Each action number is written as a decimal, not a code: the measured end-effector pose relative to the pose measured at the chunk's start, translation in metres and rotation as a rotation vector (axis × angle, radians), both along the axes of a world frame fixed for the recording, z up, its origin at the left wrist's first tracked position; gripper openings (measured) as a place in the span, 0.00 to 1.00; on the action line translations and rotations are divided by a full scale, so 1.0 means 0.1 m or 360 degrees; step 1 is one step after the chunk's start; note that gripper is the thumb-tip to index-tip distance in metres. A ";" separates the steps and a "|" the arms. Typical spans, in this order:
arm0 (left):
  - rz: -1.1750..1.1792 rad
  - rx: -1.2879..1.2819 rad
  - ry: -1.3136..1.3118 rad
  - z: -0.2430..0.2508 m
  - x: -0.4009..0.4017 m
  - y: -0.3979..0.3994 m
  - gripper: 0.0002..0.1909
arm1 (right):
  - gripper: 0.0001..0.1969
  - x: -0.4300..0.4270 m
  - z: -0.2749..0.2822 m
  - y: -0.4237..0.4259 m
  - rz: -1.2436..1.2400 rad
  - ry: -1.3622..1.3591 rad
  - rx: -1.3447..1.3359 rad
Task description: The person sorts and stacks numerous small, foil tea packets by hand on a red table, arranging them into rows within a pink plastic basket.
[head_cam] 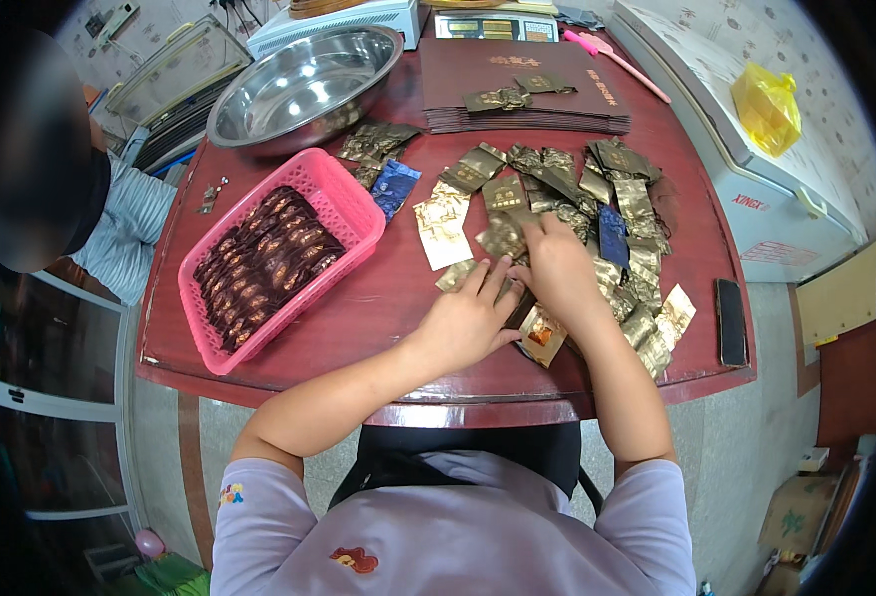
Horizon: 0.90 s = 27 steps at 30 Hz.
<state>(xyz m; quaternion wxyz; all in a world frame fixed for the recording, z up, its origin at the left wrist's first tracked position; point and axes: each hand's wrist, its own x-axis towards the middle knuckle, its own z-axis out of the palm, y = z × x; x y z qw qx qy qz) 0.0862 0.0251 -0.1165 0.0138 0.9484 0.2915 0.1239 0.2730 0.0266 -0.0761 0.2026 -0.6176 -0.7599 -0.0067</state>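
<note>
Many small foil packets [632, 197], mostly dull gold, lie in a loose heap on the dark red table [363, 298]. My right hand [557, 261] touches a blurred gold packet [501, 235] at the heap's left side, its fingertips partly hidden. My left hand [468, 316] rests low beside it, fingers spread over the near edge of the heap; whether it pinches anything cannot be told. A blue packet [614, 237] lies among the gold ones. Left of my hands, a pink plastic basket [289, 344] holds rows of dark wrapped packets [270, 261].
A steel basin [304, 86] stands at the back left, near another blue packet [395, 188]. Stacked brown folded bags or boxes [483, 67] lie behind the heap, before a digital scale [496, 27]. A phone [730, 322] lies at the right edge. Another person [121, 223] is at the left.
</note>
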 end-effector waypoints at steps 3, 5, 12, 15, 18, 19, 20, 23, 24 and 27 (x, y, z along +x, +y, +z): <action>-0.0152 -0.0243 -0.0195 -0.03 -0.06 0.18 0.27 | 0.24 0.12 0.05 0.01 -0.0163 -0.0005 -0.0074; -0.0111 -0.0200 -0.0233 -0.07 -0.13 0.34 0.27 | 0.19 0.18 0.12 0.03 -0.0207 0.0177 -0.0010; 0.0050 -0.0976 -0.1399 -0.07 -0.19 0.44 0.26 | 0.07 0.02 0.17 0.11 0.0112 0.1699 -0.0357; -0.0057 -0.1433 -0.1854 0.04 -0.16 0.37 0.20 | 0.08 0.00 0.05 0.11 0.0374 0.1764 -0.0601; 0.0029 -0.1545 -0.1772 0.12 -0.19 0.36 0.17 | 0.12 0.25 0.18 0.17 0.0128 0.1751 -0.0365; 0.0152 -0.1256 -0.1382 0.13 -0.27 0.39 0.14 | 0.13 0.38 0.18 0.22 -0.0009 0.1513 -0.0090; 0.0152 -0.1259 -0.1401 0.19 -0.30 0.36 0.14 | 0.09 0.48 0.27 0.24 -0.0187 0.0935 0.0133; -0.0079 -0.0443 -0.0621 0.29 -0.27 0.25 0.13 | 0.08 0.62 0.03 0.30 -0.0071 0.0389 0.0423; -0.0080 -0.0485 -0.0451 0.27 -0.27 0.20 0.12 | 0.12 0.62 0.00 0.32 0.0037 0.0207 0.0429; -0.0097 -0.0573 -0.0503 0.10 -0.23 0.21 0.13 | 0.24 0.62 -0.16 0.34 0.0089 0.0097 0.0288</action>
